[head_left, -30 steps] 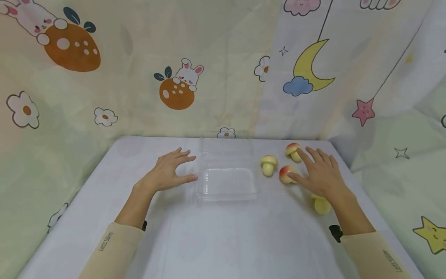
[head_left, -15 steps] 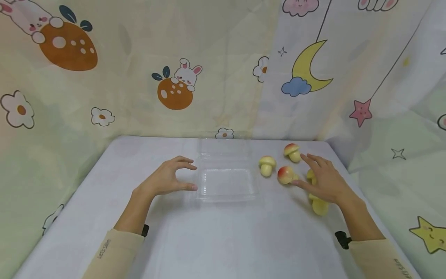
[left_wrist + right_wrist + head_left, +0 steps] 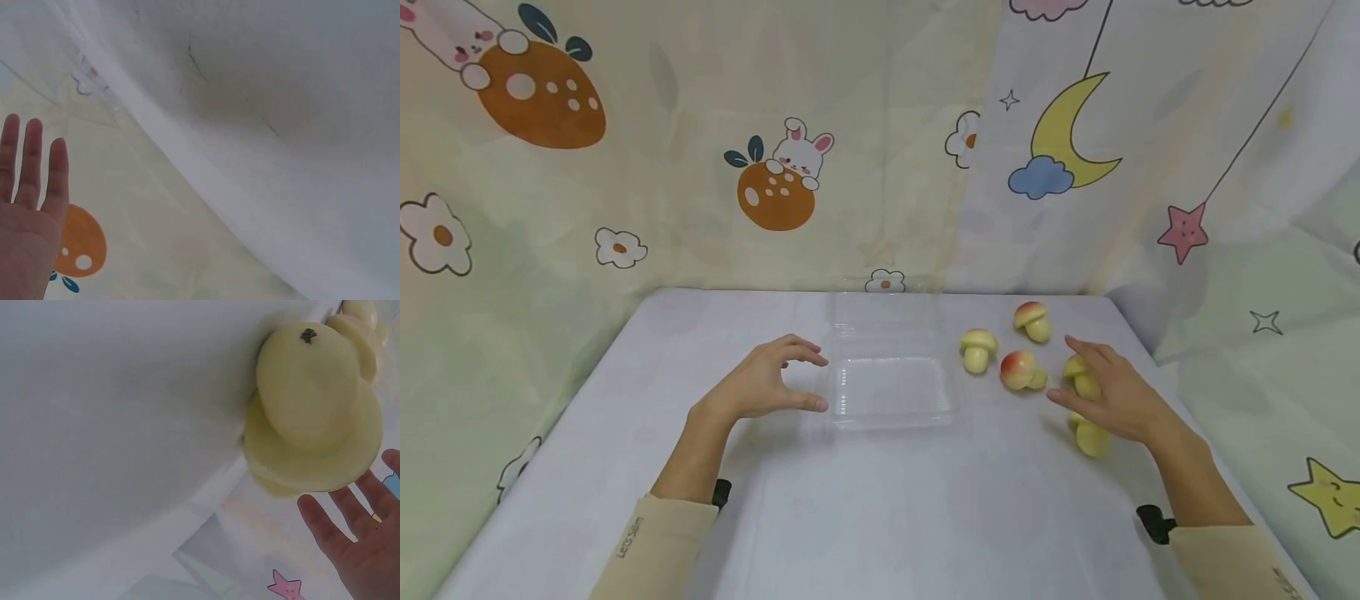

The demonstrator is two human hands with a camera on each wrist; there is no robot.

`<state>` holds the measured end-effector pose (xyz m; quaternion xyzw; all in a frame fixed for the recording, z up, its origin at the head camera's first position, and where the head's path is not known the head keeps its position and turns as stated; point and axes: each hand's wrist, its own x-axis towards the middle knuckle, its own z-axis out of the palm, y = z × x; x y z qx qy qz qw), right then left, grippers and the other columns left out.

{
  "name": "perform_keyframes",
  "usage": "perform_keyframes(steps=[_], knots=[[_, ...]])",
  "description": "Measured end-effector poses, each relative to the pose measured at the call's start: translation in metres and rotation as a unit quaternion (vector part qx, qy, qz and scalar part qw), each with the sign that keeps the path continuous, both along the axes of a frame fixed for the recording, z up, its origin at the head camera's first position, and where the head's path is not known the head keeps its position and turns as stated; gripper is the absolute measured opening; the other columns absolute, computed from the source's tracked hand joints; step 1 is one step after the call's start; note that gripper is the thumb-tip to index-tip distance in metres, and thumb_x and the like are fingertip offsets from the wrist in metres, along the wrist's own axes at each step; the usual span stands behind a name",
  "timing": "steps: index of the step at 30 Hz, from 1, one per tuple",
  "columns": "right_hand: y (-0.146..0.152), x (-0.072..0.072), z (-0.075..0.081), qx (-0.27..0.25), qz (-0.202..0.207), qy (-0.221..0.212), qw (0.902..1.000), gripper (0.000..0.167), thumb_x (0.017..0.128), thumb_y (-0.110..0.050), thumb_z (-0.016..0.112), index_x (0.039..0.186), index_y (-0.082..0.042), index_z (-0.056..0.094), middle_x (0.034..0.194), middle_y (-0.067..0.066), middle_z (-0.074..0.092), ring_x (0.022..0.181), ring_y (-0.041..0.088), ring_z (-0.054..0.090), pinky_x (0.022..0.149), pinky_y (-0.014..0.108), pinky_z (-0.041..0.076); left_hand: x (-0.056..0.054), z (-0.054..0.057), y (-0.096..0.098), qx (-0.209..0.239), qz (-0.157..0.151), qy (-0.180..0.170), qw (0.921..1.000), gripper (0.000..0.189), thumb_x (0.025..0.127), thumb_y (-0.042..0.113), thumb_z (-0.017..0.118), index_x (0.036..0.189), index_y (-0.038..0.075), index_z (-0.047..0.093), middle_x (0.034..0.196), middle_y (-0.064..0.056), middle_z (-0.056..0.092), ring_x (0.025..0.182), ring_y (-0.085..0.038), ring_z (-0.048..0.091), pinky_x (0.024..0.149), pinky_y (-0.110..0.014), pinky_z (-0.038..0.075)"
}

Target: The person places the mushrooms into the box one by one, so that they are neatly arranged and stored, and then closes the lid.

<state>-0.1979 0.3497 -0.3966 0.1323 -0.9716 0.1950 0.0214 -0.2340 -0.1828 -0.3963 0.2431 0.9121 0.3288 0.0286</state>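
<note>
My left hand (image 3: 760, 385) is at the left side of a clear plastic box (image 3: 891, 422). Its thumb and fingers are spread apart and hold nothing; whether the tips touch the box I cannot tell. In the left wrist view that hand (image 3: 30, 219) shows straight fingers. My right hand (image 3: 1112, 396) hovers, fingers extended, over a pale yellow toy mushroom (image 3: 1077, 375). Another toy mushroom (image 3: 1092, 439) lies just below the hand. The right wrist view has a mushroom (image 3: 309, 387) close up, stem end toward the camera, above the right hand's fingers (image 3: 325, 525).
Between box and right hand lie a mushroom (image 3: 977, 350), a red-capped mushroom (image 3: 1018, 370) and, farther back, one with a reddish top (image 3: 1032, 320). The box's raised lid (image 3: 883, 312) leans near the patterned cloth backdrop (image 3: 880, 192). A white cloth covers the table (image 3: 880, 517).
My right hand has drawn back to the right, off the red-capped mushrooms, uncovering the pale yellow one. My left hand stays by the box, its upper fingers bent somewhat more.
</note>
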Motion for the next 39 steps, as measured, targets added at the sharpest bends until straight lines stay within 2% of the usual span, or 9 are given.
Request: perform_keyframes(steps=[5,11,17,22,29,32,35,39], knots=[[0.004,0.004,-0.001,0.001,-0.017,-0.006,0.9998,0.095,0.093,-0.055,0.07,0.161,-0.003,0.027,0.152,0.033,0.035,0.137,0.056,0.035,0.104,0.078,0.032,0.002,-0.001,0.002,0.007,-0.011,-0.007,0.9999,0.063,0.068,0.05,0.094,0.124,0.029,0.072,0.141,0.01,0.058,0.132,-0.02,0.055,0.106,-0.048,0.05],[0.013,0.005,-0.006,0.0,-0.029,0.011,0.9995,0.092,0.093,-0.051,0.071,0.158,0.0,0.031,0.149,0.035,0.037,0.134,0.058,0.035,0.101,0.079,0.033,0.002,-0.004,0.003,0.008,-0.012,-0.008,0.9999,0.064,0.068,0.052,0.094,0.124,0.029,0.072,0.142,0.01,0.057,0.134,-0.021,0.053,0.106,-0.049,0.05],[0.027,-0.005,-0.017,-0.016,-0.031,0.041,0.9986,0.084,0.095,-0.044,0.071,0.156,0.001,0.035,0.148,0.036,0.037,0.131,0.061,0.036,0.099,0.079,0.033,0.001,-0.009,0.002,0.008,-0.008,-0.016,0.9998,0.063,0.071,0.048,0.094,0.125,0.024,0.073,0.143,0.004,0.058,0.134,-0.023,0.053,0.106,-0.05,0.05],[0.039,-0.013,-0.026,-0.042,-0.031,0.052,0.9973,0.08,0.095,-0.04,0.072,0.155,0.0,0.037,0.148,0.036,0.036,0.133,0.06,0.037,0.099,0.078,0.033,0.003,-0.012,0.003,0.013,-0.013,-0.021,0.9996,0.072,0.071,0.051,0.092,0.132,0.019,0.069,0.147,0.002,0.055,0.136,-0.024,0.051,0.106,-0.049,0.051],[0.043,-0.019,-0.024,-0.024,-0.033,0.028,0.9988,0.079,0.098,-0.041,0.068,0.154,0.003,0.034,0.148,0.038,0.032,0.131,0.061,0.038,0.101,0.077,0.034,0.003,-0.015,0.006,0.019,-0.015,-0.028,0.9993,0.074,0.069,0.058,0.091,0.129,0.021,0.07,0.147,0.007,0.051,0.138,-0.022,0.049,0.106,-0.048,0.051],[0.045,-0.022,-0.024,-0.033,-0.029,0.021,0.9988,0.078,0.099,-0.038,0.066,0.153,0.006,0.034,0.147,0.04,0.032,0.127,0.061,0.041,0.099,0.076,0.036,0.002,-0.017,0.005,0.018,-0.015,-0.034,0.9991,0.072,0.069,0.057,0.091,0.127,0.02,0.071,0.146,0.004,0.053,0.136,-0.022,0.05,0.105,-0.049,0.051],[0.049,-0.025,-0.026,-0.038,-0.033,0.003,0.9987,0.078,0.1,-0.039,0.064,0.154,0.008,0.031,0.147,0.041,0.031,0.122,0.059,0.046,0.096,0.073,0.04,0.002,-0.017,0.005,0.016,-0.018,-0.039,0.9989,0.07,0.07,0.057,0.091,0.126,0.02,0.071,0.145,0.001,0.055,0.134,-0.021,0.052,0.105,-0.049,0.051],[0.053,-0.027,-0.028,-0.045,-0.042,-0.036,0.9975,0.081,0.103,-0.041,0.059,0.155,0.011,0.025,0.148,0.044,0.028,0.118,0.063,0.05,0.096,0.072,0.043,0.002,-0.016,0.006,0.014,-0.018,-0.039,0.999,0.068,0.07,0.056,0.091,0.125,0.021,0.071,0.143,0.003,0.056,0.132,-0.019,0.054,0.105,-0.047,0.052]])
